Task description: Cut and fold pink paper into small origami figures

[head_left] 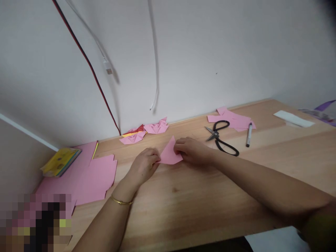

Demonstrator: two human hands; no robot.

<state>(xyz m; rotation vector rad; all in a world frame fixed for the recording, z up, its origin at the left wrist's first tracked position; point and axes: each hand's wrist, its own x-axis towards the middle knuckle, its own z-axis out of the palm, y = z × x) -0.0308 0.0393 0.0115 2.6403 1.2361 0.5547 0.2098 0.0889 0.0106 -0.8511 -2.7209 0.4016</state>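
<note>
A pink paper piece [169,154], folded to a triangular point, lies on the wooden table [199,196] between my hands. My left hand [144,166] pinches its left corner with curled fingers. My right hand [191,150] presses and grips its right edge, fingers closed on the paper. A thin gold bangle circles my left wrist.
Black scissors [222,137] and a marker pen [249,135] lie to the right, beside pink scraps [233,119]. Folded pink paper shapes [147,131] sit by the wall. Pink sheets [91,175] and a yellow paper pack [61,161] lie at left. Cables hang on the wall.
</note>
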